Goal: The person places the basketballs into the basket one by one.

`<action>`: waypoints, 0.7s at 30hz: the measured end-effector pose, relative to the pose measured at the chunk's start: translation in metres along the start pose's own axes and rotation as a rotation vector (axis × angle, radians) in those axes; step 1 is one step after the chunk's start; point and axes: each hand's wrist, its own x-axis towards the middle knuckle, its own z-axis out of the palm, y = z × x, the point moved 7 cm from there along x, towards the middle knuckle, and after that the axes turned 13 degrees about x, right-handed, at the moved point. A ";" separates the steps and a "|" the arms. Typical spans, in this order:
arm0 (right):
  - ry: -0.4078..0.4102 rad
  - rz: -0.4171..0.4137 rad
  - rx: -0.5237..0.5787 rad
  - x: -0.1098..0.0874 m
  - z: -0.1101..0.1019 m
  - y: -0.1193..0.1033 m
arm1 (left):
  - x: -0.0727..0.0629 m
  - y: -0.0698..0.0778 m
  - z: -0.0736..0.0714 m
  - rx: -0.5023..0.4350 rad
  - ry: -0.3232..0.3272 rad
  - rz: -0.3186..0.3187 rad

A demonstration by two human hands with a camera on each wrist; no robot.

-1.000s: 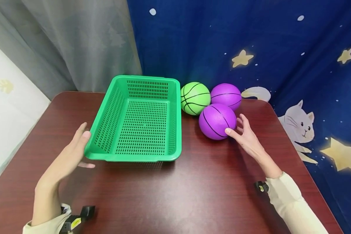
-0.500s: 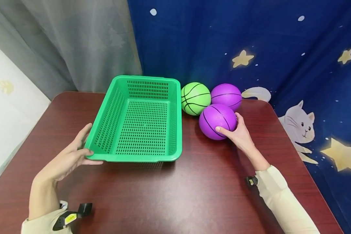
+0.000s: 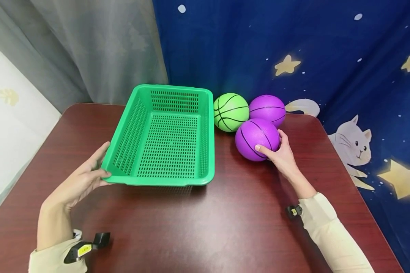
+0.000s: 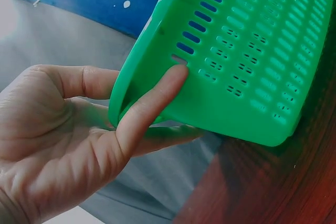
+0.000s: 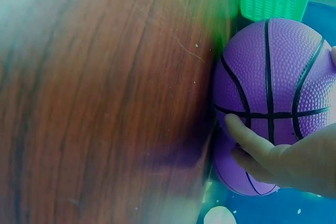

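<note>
Now my right hand (image 3: 283,156) grips the nearer purple ball (image 3: 251,137) by its right side, and my left hand (image 3: 82,180) pinches the green basket (image 3: 157,181) at its near left corner, thumb inside. Behind sit another purple ball (image 3: 268,107) and a light-green ball (image 3: 231,112), on the brown table (image 3: 205,227).

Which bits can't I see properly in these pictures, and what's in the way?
- Head view: part of the far purple ball, hidden by the near purple ball.
- Head view: the marks on the yellow label, too small to read.
- Left wrist view: one finger's end on the left hand, behind the green basket.
- Right wrist view: part of the right hand, cut off by the right edge.
</note>
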 end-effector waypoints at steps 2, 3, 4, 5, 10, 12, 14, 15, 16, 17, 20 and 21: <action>0.010 -0.004 -0.012 -0.001 0.000 0.000 | 0.000 0.000 0.000 0.005 0.004 -0.006; 0.014 -0.008 -0.025 -0.001 -0.001 0.000 | 0.000 0.000 0.000 0.008 0.006 -0.010; 0.018 -0.012 -0.045 -0.001 -0.001 0.000 | 0.000 0.000 0.000 0.014 0.008 -0.013; 0.021 -0.023 -0.072 -0.001 0.000 -0.001 | 0.000 -0.001 -0.001 0.021 0.011 -0.016; 0.033 -0.150 -0.287 -0.002 0.002 -0.011 | 0.001 -0.002 -0.002 0.055 0.018 -0.026; 0.035 -0.216 -0.368 -0.002 0.005 -0.017 | 0.001 -0.003 -0.002 0.059 0.018 -0.029; 0.031 -0.260 -0.409 -0.002 0.008 -0.020 | 0.002 -0.004 -0.003 0.063 0.017 -0.030; 0.030 -0.274 -0.420 -0.001 0.010 -0.021 | 0.002 -0.004 -0.003 0.064 0.014 -0.029; 0.034 -0.284 -0.428 -0.001 0.011 -0.022 | 0.002 -0.004 -0.003 0.065 0.011 -0.027; 0.044 -0.292 -0.434 0.000 0.012 -0.022 | 0.002 -0.004 -0.003 0.065 0.007 -0.025; 0.083 -0.320 -0.448 0.003 0.015 -0.025 | 0.002 -0.003 -0.003 0.068 0.001 -0.016; 0.094 -0.332 -0.456 0.003 0.017 -0.027 | 0.001 -0.002 -0.003 0.067 -0.001 -0.015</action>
